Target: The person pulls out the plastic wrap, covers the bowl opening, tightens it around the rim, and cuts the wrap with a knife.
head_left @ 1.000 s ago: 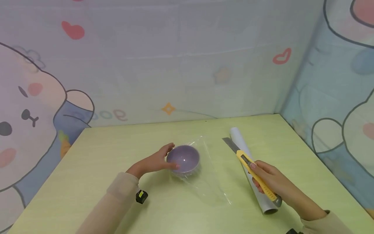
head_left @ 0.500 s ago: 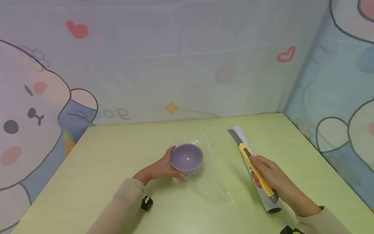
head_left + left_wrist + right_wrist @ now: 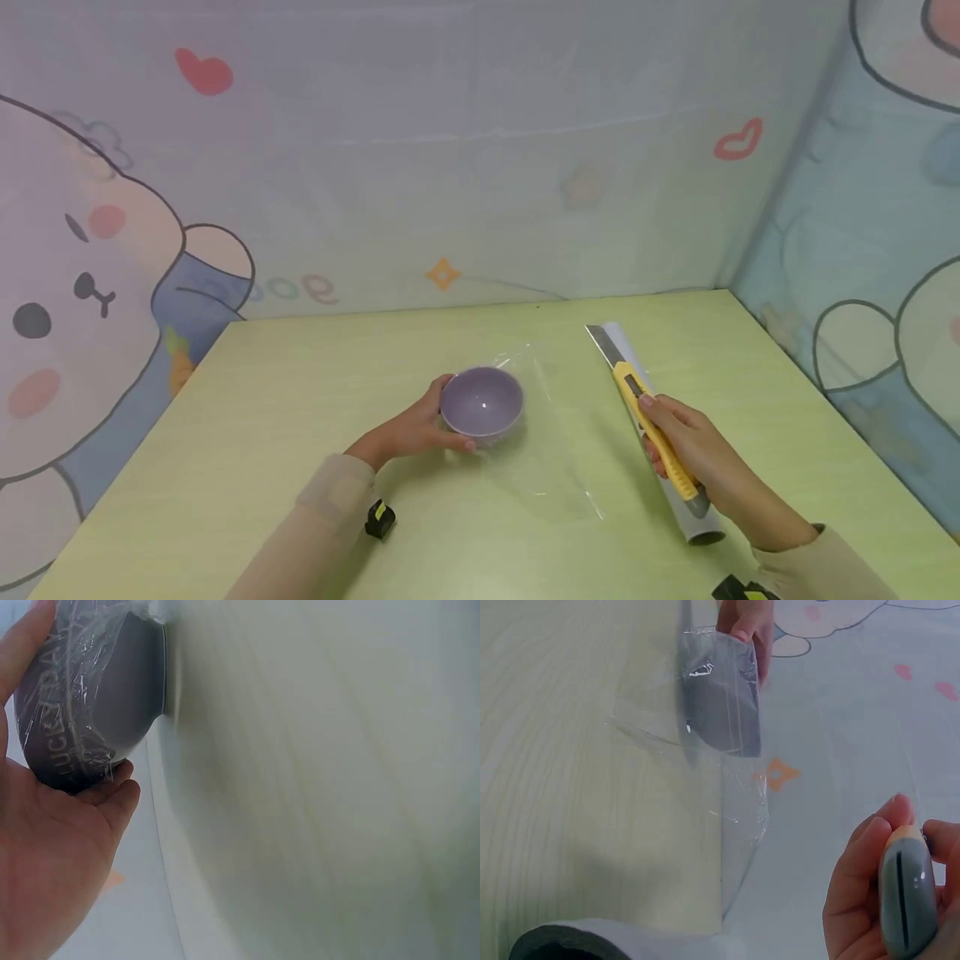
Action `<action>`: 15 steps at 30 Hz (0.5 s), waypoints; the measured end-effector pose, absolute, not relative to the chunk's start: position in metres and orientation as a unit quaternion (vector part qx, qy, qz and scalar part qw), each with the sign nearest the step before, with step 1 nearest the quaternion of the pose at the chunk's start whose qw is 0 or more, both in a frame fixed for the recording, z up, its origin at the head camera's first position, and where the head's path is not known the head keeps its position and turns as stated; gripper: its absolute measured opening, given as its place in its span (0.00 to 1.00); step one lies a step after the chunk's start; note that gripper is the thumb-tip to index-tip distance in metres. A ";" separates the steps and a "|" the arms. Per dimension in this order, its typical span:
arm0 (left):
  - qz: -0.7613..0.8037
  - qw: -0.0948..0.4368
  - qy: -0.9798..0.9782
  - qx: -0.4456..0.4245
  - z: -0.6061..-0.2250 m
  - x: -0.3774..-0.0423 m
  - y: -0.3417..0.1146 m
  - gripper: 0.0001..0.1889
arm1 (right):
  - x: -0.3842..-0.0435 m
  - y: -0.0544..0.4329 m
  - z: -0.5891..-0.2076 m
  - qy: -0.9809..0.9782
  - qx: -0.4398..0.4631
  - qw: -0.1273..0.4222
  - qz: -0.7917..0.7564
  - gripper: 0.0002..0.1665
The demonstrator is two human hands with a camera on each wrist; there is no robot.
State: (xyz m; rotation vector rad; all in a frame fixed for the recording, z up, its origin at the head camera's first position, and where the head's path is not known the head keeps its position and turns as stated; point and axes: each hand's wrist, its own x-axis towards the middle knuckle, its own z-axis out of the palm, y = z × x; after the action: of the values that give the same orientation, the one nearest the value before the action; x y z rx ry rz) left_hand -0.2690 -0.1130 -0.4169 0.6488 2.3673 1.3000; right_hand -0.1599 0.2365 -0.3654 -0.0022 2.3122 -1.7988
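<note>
My left hand [image 3: 408,429] grips the side of a purple bowl [image 3: 482,404], thumb along the near side and fingers round the far left. Clear plastic film [image 3: 90,671] clings wrinkled to the bowl's outer wall, over raised lettering. From the bowl's right side a loose flap of film [image 3: 555,471] trails out above the table. In my right hand [image 3: 701,454] is a yellow utility knife [image 3: 660,437], its long blade out and pointing away from me, thumb on top of the handle. The right wrist view shows the knife's grey butt end [image 3: 907,900] between thumb and fingers.
A white roll [image 3: 692,521] with a hollow core lies lengthwise on the light yellow-green table [image 3: 315,383], under the knife in the head view. A printed cloth backdrop [image 3: 360,183] rises behind the table's far edge.
My left thumb has moved off the bowl's rim down to its near side. The knife has swung so that its blade points farther away, closer along the roll. The head view has shifted slightly.
</note>
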 end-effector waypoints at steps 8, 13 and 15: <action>0.457 0.186 0.835 0.244 -0.416 -0.269 -0.115 0.57 | -0.159 0.232 -0.362 0.777 -0.005 0.070 -0.625 0.30; 0.451 0.192 0.837 0.243 -0.413 -0.269 -0.116 0.56 | -0.156 0.231 -0.359 0.774 0.001 0.059 -0.631 0.28; 0.454 0.193 0.835 0.245 -0.413 -0.270 -0.117 0.56 | -0.155 0.232 -0.358 0.772 0.004 0.058 -0.633 0.29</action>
State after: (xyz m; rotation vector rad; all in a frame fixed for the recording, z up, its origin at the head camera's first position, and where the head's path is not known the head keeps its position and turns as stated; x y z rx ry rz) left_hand -0.2700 -0.1169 -0.4134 0.6877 2.3420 1.2734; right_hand -0.1550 0.2318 -0.3580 0.0115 2.3403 -1.9167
